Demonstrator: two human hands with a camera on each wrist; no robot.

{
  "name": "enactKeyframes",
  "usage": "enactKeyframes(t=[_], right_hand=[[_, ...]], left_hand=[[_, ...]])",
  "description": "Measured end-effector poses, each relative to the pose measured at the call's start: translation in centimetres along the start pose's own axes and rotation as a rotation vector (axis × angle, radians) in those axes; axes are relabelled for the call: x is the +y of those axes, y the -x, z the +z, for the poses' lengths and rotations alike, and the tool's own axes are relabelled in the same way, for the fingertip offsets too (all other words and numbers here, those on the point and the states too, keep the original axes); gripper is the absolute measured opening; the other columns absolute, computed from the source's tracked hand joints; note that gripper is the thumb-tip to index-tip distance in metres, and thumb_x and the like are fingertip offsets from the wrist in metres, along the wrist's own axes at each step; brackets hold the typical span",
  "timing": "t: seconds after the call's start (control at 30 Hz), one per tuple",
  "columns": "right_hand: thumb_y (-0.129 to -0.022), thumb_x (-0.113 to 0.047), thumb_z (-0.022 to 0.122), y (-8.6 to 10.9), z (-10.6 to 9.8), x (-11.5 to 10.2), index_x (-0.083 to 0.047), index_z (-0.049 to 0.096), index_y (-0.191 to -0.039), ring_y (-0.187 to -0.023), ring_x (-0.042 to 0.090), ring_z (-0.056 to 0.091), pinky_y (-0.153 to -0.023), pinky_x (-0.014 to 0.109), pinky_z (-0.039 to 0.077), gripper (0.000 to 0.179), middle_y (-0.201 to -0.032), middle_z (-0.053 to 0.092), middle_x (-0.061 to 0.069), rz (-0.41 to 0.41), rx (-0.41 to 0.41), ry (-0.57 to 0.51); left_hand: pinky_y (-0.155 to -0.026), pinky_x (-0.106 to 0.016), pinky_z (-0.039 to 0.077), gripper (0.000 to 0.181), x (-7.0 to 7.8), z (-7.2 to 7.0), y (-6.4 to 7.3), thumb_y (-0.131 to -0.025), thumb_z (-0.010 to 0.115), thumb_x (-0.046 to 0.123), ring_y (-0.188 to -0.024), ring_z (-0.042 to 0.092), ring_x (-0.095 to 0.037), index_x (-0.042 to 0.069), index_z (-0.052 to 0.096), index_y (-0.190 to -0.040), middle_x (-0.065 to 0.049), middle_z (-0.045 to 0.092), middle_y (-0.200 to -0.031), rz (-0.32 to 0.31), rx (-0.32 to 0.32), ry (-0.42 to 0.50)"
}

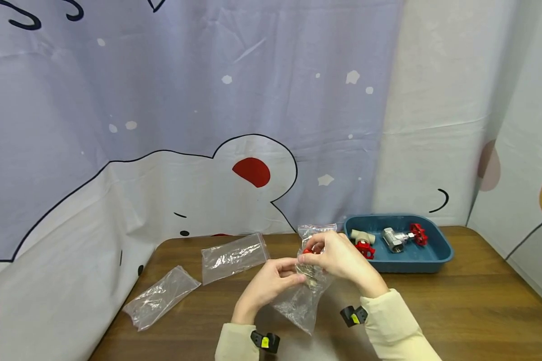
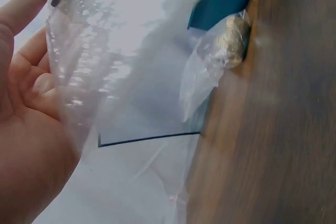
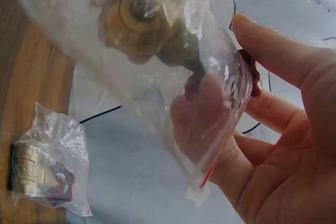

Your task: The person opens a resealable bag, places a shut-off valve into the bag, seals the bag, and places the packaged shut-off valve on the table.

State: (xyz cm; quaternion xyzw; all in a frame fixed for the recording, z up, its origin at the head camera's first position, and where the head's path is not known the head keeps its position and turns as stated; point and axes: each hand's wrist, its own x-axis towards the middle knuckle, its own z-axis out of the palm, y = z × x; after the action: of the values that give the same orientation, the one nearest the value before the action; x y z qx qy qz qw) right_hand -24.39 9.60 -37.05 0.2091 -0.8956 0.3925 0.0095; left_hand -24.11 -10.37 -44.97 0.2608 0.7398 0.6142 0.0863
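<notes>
A clear zip bag (image 1: 300, 306) hangs between both hands above the wooden table, with a brass valve (image 3: 134, 24) inside its upper part. The valve's red handwheel (image 3: 255, 74) shows at the bag's mouth. My left hand (image 1: 268, 283) pinches the bag around the brass body from the left. From the right, my right hand (image 1: 343, 255) has thumb and fingers about the red handwheel; some fingers show through the plastic. Behind the hands, another bagged brass valve (image 3: 39, 171) lies on the table, its bag's top (image 1: 318, 230) visible in the head view.
Two flat clear bags (image 1: 162, 298) (image 1: 235, 256) lie at the left of the table. At the back right stands a blue tray (image 1: 406, 266) holding a cream valve (image 1: 363, 238) and a silver valve (image 1: 394, 239), both with red handwheels. A printed curtain (image 1: 185, 100) hangs behind.
</notes>
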Motion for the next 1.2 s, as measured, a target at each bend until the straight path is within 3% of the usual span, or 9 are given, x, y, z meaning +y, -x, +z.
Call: enactKeyframes(t=[0.13, 0.37, 0.6, 0.77, 1.03, 1.1, 1.2], right_hand=[[-0.079, -0.035, 0.081, 0.1, 0.1, 0.1, -0.022, 0.072, -0.084, -0.057, 0.011, 0.059, -0.055, 0.031, 0.049, 0.017, -0.076, 0.065, -0.006, -0.009, 0.029, 0.03], [-0.08, -0.034, 0.081, 0.4, 0.4, 0.6, -0.018, 0.073, -0.088, -0.056, 0.014, 0.062, -0.052, 0.031, 0.052, 0.02, -0.081, 0.067, -0.003, 0.014, 0.027, -0.071], [-0.088, -0.026, 0.075, 0.6, 0.1, 1.4, -0.015, 0.075, -0.095, -0.072, 0.01, 0.063, -0.061, 0.028, 0.052, 0.012, -0.088, 0.07, -0.004, -0.072, 0.088, -0.067], [-0.091, -0.007, 0.068, 1.0, -0.1, 1.9, -0.006, 0.073, -0.1, -0.075, 0.012, 0.064, -0.061, 0.027, 0.051, 0.011, -0.094, 0.07, 0.005, -0.101, 0.129, -0.09], [-0.09, -0.005, 0.068, 1.7, 0.3, 3.0, -0.006, 0.072, -0.102, -0.086, 0.016, 0.068, -0.068, 0.029, 0.054, 0.013, -0.1, 0.071, 0.007, -0.045, 0.192, -0.13], [-0.091, -0.007, 0.067, 2.0, 0.2, 3.5, -0.005, 0.071, -0.107, -0.082, 0.017, 0.068, -0.068, 0.032, 0.053, 0.016, -0.098, 0.071, 0.007, -0.007, 0.173, -0.146], [-0.094, -0.009, 0.063, 2.4, 0.1, 4.3, 0.004, 0.063, -0.117, -0.071, 0.024, 0.068, -0.064, 0.037, 0.056, 0.026, -0.098, 0.07, 0.013, 0.063, 0.025, -0.315]], left_hand=[[-0.084, -0.029, 0.053, 0.036, 0.1, 0.4, -0.2, -0.093, 0.067, 0.008, -0.097, 0.068, -0.016, -0.001, 0.061, -0.127, -0.012, 0.07, -0.11, 0.019, 0.008, 0.047], [-0.085, -0.031, 0.053, 0.035, 0.1, 1.0, -0.6, -0.093, 0.066, 0.006, -0.107, 0.065, -0.02, -0.003, 0.061, -0.126, -0.015, 0.066, -0.119, 0.069, 0.051, 0.076], [-0.082, -0.029, 0.053, 0.031, 0.1, 1.3, -0.9, -0.093, 0.066, 0.007, -0.1, 0.066, -0.016, -0.004, 0.064, -0.122, -0.016, 0.068, -0.114, 0.089, 0.145, 0.065], [-0.08, -0.026, 0.052, 0.027, -0.1, 1.3, -1.0, -0.094, 0.064, 0.004, -0.096, 0.065, -0.011, -0.008, 0.064, -0.119, -0.017, 0.069, -0.111, 0.074, 0.188, 0.114], [-0.079, -0.025, 0.05, 0.027, -0.4, 1.6, -1.1, -0.094, 0.063, 0.004, -0.089, 0.064, -0.01, -0.011, 0.063, -0.117, -0.013, 0.07, -0.106, -0.009, 0.174, 0.218], [-0.078, -0.024, 0.05, 0.027, -0.5, 1.7, -1.2, -0.094, 0.063, 0.004, -0.088, 0.064, -0.01, -0.011, 0.063, -0.116, -0.012, 0.071, -0.104, -0.03, 0.189, 0.234], [-0.077, -0.024, 0.049, 0.025, -0.5, 1.9, -1.2, -0.094, 0.063, 0.005, -0.086, 0.064, -0.009, -0.011, 0.064, -0.115, -0.011, 0.071, -0.103, -0.057, 0.221, 0.247]])
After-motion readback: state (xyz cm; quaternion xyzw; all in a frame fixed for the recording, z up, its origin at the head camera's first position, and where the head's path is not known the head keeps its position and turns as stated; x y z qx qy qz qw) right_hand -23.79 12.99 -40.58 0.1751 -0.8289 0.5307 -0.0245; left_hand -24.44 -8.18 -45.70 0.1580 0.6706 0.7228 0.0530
